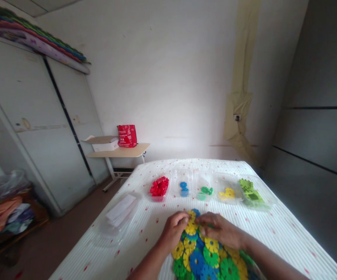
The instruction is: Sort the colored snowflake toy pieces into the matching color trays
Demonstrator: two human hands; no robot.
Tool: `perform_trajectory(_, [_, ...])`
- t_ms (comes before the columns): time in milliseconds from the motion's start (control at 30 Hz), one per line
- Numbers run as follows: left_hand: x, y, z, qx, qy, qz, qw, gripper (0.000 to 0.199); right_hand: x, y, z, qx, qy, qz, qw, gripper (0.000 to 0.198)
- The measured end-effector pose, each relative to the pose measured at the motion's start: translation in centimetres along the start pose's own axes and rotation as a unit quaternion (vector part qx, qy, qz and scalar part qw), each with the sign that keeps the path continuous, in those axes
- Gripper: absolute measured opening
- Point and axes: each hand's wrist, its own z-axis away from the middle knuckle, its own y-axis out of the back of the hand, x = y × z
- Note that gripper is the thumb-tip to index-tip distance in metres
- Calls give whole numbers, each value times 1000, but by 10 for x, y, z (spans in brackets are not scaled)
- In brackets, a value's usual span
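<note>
A pile of notched plastic snowflake discs [196, 261] in yellow, blue and green lies at the near edge of the table. At the pile's far left, my left hand [176, 225] is closed, thumb and finger pinched at the edge of a yellow snowflake disc [191, 215]. My right hand [222, 229] reaches over the pile from the other side, its fingers stretched towards that same disc and somewhat apart. The palm of the right hand hides some discs beneath it.
Clear tubs stand in a row beyond the pile: red pieces [159, 186], blue pieces [184, 186], green pieces [206, 190], yellow pieces [228, 193] and light-green pieces [248, 188]. Left lies a transparent tray [110, 235] with white papers [122, 210]. A side table [124, 151] holds a red bag [126, 136].
</note>
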Motion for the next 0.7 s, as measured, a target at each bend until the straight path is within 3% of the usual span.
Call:
perform_trajectory(100, [9, 1, 7, 12, 17, 51, 999, 31, 0, 9, 9, 27, -3, -57, 998, 33])
perform_trajectory(233, [2, 5, 0, 116, 18, 14, 993, 31, 19, 15, 12, 122, -30, 13, 992, 44])
perform_trajectory(300, [-5, 4, -6, 127, 14, -29, 991, 31, 32, 16, 14, 138, -37, 48, 989, 49])
perform_trajectory(533, [3, -15, -16, 15, -48, -133, 990, 32, 53, 3, 29, 192, -89, 75, 974, 53])
perform_trajectory(700, [22, -17, -12, -40, -4, 15, 999, 34, 33, -1, 37, 154, -91, -42, 983, 52])
